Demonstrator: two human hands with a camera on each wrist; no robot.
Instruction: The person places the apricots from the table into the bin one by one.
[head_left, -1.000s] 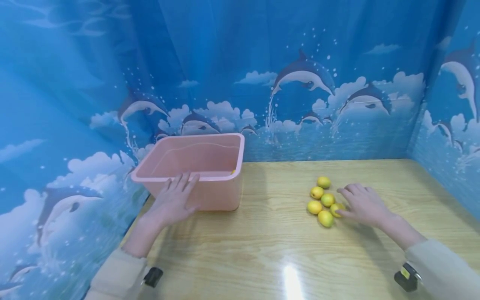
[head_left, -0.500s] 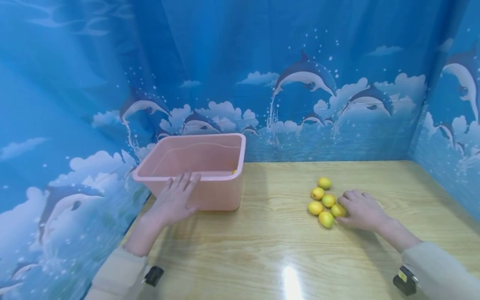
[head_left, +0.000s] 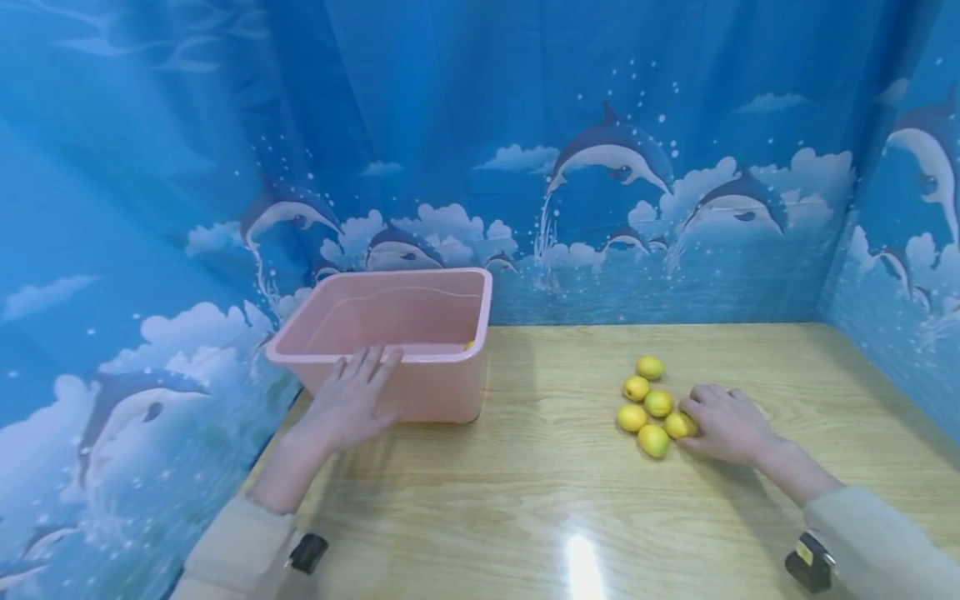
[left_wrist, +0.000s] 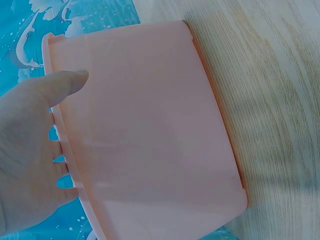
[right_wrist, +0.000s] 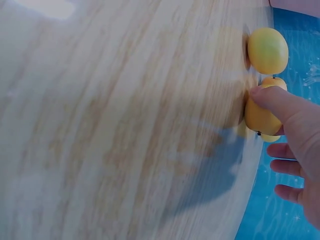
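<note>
Several small yellow lemons lie in a cluster on the right half of the table. My right hand point(head_left: 726, 423) pinches the nearest-right lemon point(head_left: 681, 425); the right wrist view shows the thumb point(right_wrist: 272, 100) pressed on that fruit, the index finger mostly hidden behind it and the other fingers loose. Right beside it is a greenish-yellow lemon point(right_wrist: 268, 51). On the left, my left hand point(head_left: 347, 404) rests on the front rim of a pink plastic bin point(head_left: 442, 392). Its fingers reach over the rim, while the thumb point(left_wrist: 70, 84) lies along the outer wall.
Inside the bin, a bit of yellow fruit point(head_left: 469, 345) shows at the right wall. A blue dolphin-print curtain point(head_left: 585, 217) encloses the back and sides of the wooden table point(head_left: 480, 517). Light glares off the table's front.
My right hand has come down over the rightmost lemon and its thumb and fingers have closed on it. The left hand stays on the bin's rim.
</note>
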